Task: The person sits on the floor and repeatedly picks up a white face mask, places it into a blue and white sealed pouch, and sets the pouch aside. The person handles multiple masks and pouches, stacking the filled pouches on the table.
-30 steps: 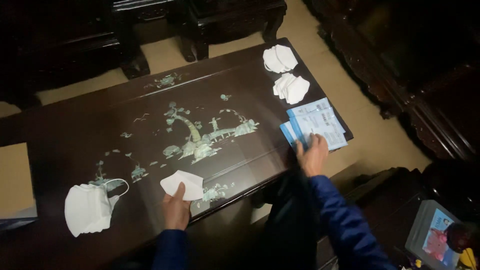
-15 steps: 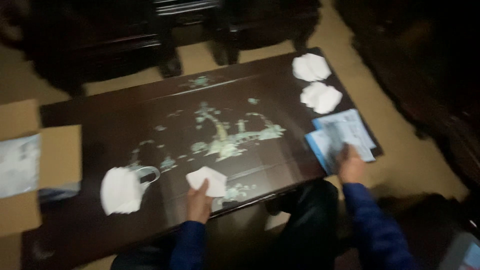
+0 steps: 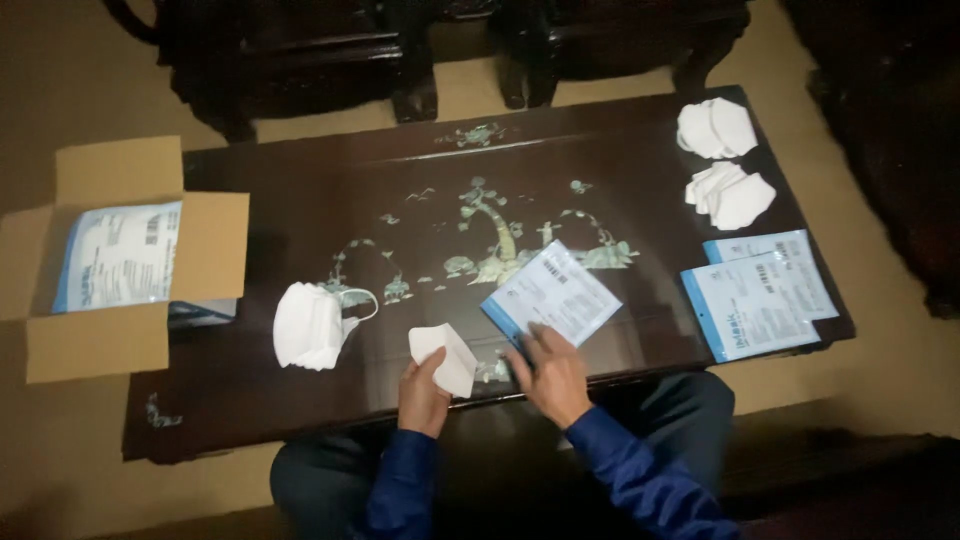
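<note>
My left hand holds a folded white face mask at the near edge of the dark inlaid table. My right hand presses on the lower corner of a blue-and-white flat pouch lying tilted near the table's middle front. A stack of white masks with ear loops lies left of my left hand.
Two more blue-and-white pouches lie at the right front corner. Two piles of folded white masks sit at the far right. An open cardboard box holding pouches stands on the floor at the left. Dark chairs stand behind the table.
My right hand has drawn one pouch from the right-hand pile to the table's middle front. My left hand kept hold of the folded mask. The view swung left, revealing the box.
</note>
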